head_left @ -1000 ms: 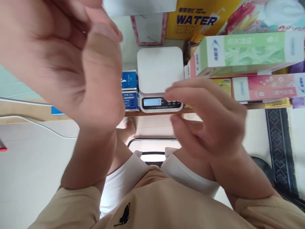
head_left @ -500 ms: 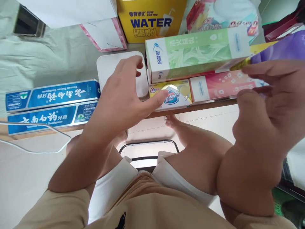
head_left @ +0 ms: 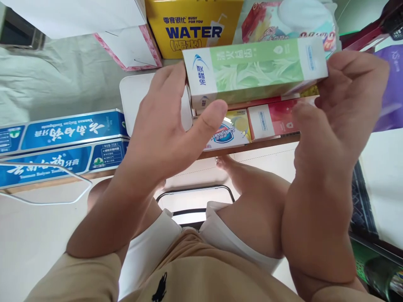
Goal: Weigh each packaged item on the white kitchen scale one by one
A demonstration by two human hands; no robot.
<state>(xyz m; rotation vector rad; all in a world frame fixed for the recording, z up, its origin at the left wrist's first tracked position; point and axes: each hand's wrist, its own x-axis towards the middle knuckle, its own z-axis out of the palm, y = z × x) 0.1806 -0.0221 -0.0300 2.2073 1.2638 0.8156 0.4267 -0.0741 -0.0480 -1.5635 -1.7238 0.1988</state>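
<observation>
A green and white toothpaste box lies lengthwise across my view, held at its two ends. My left hand has its fingers against the left end, the thumb stretched along the near side. At the right end, my right hand curls its fingers around the corner, thumb in front. Just below sit a yellow and white Safeguard soap box, partly covered by my left thumb, and a pink-red toothpaste box, whose right part my right hand hides. Whether the green box is lifted off the things beneath it, I cannot tell.
Two blue toothpaste boxes lie at the left, with a white cable looping over the edge. Behind stand a yellow WATER box, a white and pink box and a colourful packet. A purple pack is at the right.
My right hand has moved left onto the right end of the green toothpaste box. My left hand has closed in on its left end. The view has shifted slightly.
</observation>
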